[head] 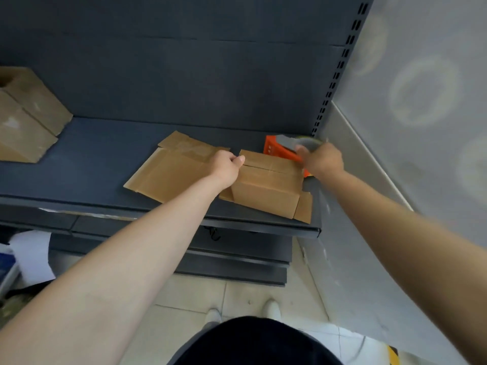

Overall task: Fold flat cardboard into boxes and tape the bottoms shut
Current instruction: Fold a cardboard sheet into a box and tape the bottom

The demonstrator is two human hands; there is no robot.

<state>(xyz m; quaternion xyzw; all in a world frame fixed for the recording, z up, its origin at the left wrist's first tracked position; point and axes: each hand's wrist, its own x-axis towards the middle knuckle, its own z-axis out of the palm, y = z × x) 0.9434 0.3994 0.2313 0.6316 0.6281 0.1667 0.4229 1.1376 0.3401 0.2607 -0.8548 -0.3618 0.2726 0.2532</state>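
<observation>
Gripping box (266, 191) and tape dispenser (275, 148)

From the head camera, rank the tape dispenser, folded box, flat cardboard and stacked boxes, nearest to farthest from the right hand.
1. tape dispenser, gripped in the right hand, back right.
2. folded box, just left of that hand.
3. flat cardboard, left of the box.
4. stacked boxes, far left.
</observation>
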